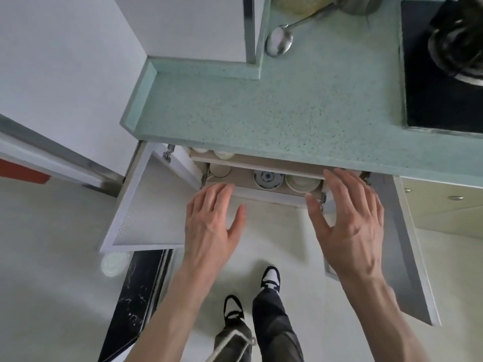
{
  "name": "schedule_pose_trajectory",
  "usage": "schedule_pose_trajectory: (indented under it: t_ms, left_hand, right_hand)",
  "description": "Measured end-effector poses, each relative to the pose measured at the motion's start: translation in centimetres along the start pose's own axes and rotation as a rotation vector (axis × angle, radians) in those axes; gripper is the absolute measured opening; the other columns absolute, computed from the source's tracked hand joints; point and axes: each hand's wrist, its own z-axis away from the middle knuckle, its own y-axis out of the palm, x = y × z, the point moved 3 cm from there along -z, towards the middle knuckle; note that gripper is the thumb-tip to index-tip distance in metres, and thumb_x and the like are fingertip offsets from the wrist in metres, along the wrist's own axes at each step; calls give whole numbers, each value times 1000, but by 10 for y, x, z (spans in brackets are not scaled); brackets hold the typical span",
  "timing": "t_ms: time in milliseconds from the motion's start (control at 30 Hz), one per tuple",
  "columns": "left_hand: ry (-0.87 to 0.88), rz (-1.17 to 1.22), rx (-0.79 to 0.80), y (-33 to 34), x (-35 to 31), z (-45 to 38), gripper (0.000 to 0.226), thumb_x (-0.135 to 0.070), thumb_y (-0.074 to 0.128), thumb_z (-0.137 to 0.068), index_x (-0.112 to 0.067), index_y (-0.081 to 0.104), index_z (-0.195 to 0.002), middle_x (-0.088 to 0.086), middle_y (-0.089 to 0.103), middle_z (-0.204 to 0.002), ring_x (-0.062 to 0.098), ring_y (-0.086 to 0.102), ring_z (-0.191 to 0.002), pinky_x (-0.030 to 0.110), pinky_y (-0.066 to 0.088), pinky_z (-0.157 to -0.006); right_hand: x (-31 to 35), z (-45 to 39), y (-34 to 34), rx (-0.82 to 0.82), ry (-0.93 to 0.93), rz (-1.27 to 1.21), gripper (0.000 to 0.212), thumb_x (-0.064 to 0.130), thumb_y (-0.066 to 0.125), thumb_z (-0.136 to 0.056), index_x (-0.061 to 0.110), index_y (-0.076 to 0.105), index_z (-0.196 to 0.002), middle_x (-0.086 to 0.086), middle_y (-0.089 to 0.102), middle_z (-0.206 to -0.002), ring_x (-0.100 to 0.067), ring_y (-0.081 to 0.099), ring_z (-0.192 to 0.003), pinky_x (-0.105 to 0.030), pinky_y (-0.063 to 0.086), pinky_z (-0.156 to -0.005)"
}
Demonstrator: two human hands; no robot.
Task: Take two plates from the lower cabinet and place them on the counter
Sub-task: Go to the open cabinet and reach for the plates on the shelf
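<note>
The lower cabinet (261, 193) under the green speckled counter (261, 111) stands with both doors swung out. On its shelf I see a blue-and-white patterned dish (268, 178), a white bowl (302, 184) to its right and a pale cup (219, 170) to its left. More white crockery (223, 154) shows on the shelf above. My left hand (211, 226) hovers with straight fingers in front of the shelf's left part and holds nothing. My right hand (350, 220) is spread open before the shelf's right end, also empty.
The left cabinet door (146, 205) juts out toward me, and the right door (407, 244) opens at my right. A metal spoon (279, 41) lies at the counter's back beside a white unit (198, 27). A black hob with a dark pot (454, 40) sits at the right. My feet (251, 293) stand below.
</note>
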Motion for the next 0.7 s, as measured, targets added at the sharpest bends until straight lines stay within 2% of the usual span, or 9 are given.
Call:
schedule_pose_trajectory:
  t_ms: [167,300,567,700]
  left_hand:
    - [-1,45,-49,91,35,-5,41,-36,54,-103,-9,63,-132,7,63,-131,28,58,-125,43,46,-105]
    - [-19,84,-87,173,71,0,42,-38,52,-103,-9,64,-131,7,64,-130,28,59,-122,43,47,-103]
    - [43,48,-96,344,143,11,39,-39,55,-99,-14,64,-127,1,65,-127,24,57,-123,39,45,-101]
    - [74,54,-62,415,165,10,40,-42,52,-100,-16,64,-128,-2,66,-128,21,55,-124,36,42,-102]
  right_hand:
    - [-31,20,78,-54,79,28,45,44,57,-101,17,64,-136,-7,59,-144,-31,50,-132,-50,44,-103]
    - [-68,42,160,-72,130,63,47,47,54,-100,19,63,-137,-7,59,-143,-33,51,-130,-52,45,-99]
    - [-149,75,325,-168,140,159,50,44,59,-96,15,64,-136,-9,63,-138,-34,52,-124,-50,43,-100]
    - [-184,83,391,-167,184,155,53,50,53,-97,17,64,-137,-8,63,-139,-33,53,-123,-48,42,-100]
